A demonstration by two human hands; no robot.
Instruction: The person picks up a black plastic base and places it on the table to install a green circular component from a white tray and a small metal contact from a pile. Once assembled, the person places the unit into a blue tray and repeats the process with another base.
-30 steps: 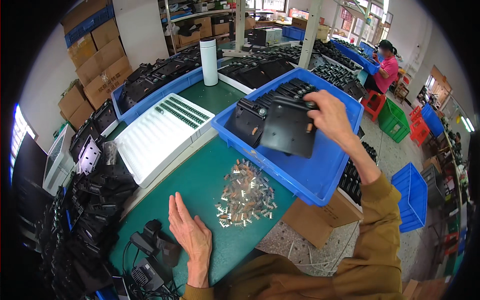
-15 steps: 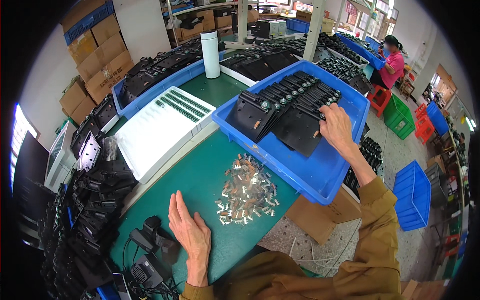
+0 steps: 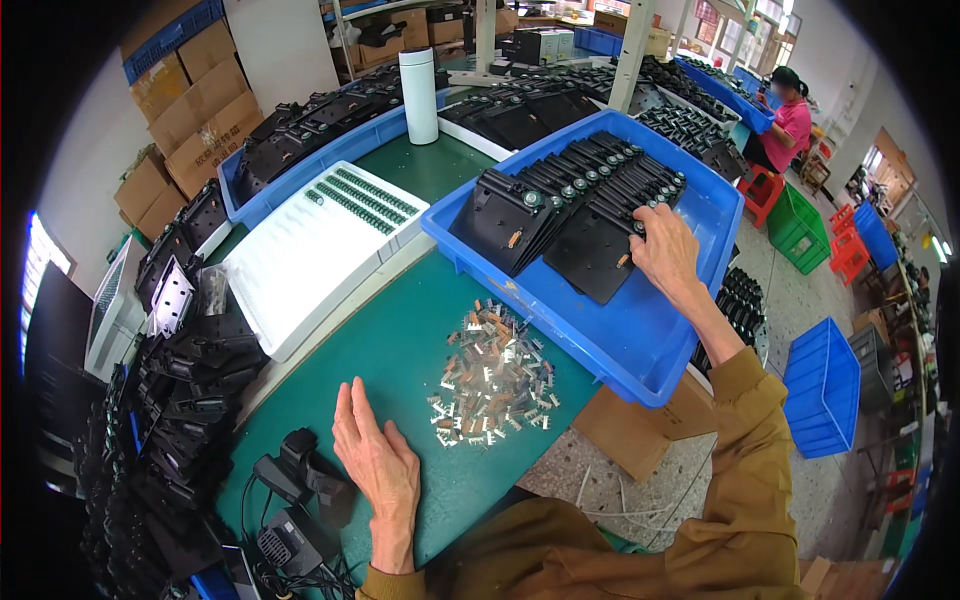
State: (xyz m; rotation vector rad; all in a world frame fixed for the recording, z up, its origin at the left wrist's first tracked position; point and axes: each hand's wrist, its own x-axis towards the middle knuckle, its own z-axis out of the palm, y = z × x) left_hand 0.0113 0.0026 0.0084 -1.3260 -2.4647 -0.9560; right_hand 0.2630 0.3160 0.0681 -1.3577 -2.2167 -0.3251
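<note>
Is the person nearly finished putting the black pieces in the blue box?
Partly, it seems. A row of black plates already stands stacked in the blue bin, and the right hand rests on the nearest plate. The left hand lies flat on the green table. Still waiting: a pile of small metal clips and heaps of black parts at the left.

Stacked brown cardboard boxes [image 3: 180,120] line the white wall [image 3: 270,45]; blue plastic crates [image 3: 822,385] stand on the speckled floor [image 3: 790,290].
</note>
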